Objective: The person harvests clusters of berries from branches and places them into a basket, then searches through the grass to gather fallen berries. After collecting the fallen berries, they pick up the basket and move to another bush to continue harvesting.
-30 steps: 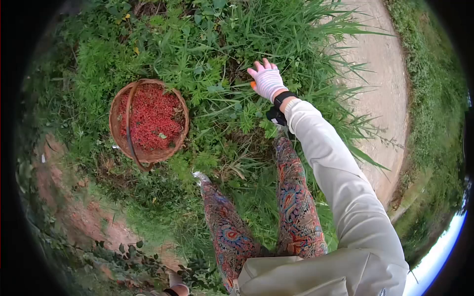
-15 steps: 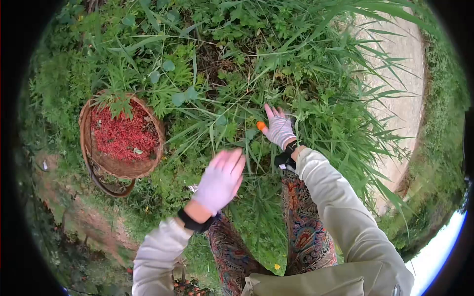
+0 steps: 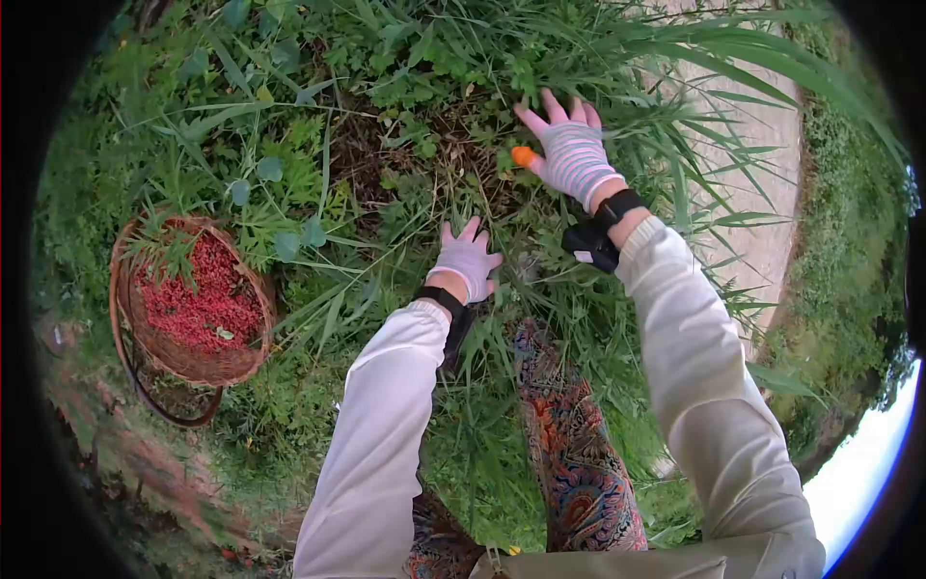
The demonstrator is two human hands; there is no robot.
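My left hand (image 3: 467, 262), in a striped fingerless glove, reaches down into the grass with its fingers spread. Farther forward and to the right, my right hand (image 3: 576, 152) is open over the weeds, fingers apart, with an orange thumb cover (image 3: 524, 156) on its thumb. Neither hand holds anything that I can see. Between and ahead of them, the parted plants show a patch of dry brown stems (image 3: 463, 172). A black device (image 3: 590, 247) is strapped at my right wrist.
At the left a wicker basket (image 3: 260, 340) with a dark handle stands in the weeds. Small red berries (image 3: 207, 304) lie in it. A pale paved path (image 3: 748, 207) runs along the right behind long grass blades. My patterned trouser legs (image 3: 579, 454) are below.
My left hand has moved forward and right from a blurred spot nearer me into the grass. My right hand has moved forward, and its fingers are spread. The view has shifted, with the basket lower left.
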